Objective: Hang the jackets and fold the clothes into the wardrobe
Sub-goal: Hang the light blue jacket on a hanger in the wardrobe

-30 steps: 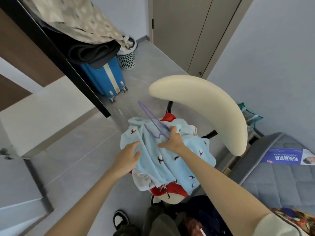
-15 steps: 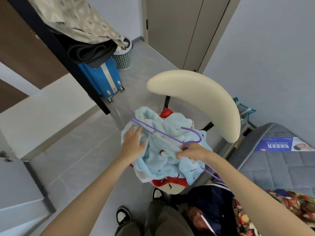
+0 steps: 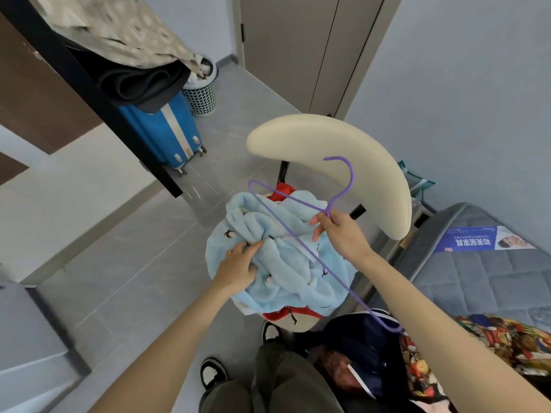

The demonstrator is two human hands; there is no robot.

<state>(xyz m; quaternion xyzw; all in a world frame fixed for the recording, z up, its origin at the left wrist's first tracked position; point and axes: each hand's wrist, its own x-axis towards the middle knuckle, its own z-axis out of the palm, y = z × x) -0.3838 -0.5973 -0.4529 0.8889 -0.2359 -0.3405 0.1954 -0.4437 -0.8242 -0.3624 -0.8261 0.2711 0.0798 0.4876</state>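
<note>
Gripping purple hanger [image 3: 352, 175] in right hand [image 3: 343, 234], left hand [image 3: 238, 263] fingers [image 3: 253, 246] clutching blue fleece [image 3: 286, 281] on chair [image 3: 328, 144], grey tiled floor [image 3: 134, 263].

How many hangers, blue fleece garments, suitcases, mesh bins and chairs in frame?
Purple hanger: 1
Blue fleece garment: 1
Blue suitcase: 1
Mesh bin: 1
Chair: 1
Total: 5

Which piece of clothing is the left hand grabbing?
The fluffy light-blue garment with little birds, topmost on the chair. The left hand grips it; the red garment lies underneath, and the right hand holds only the purple hanger.
</note>
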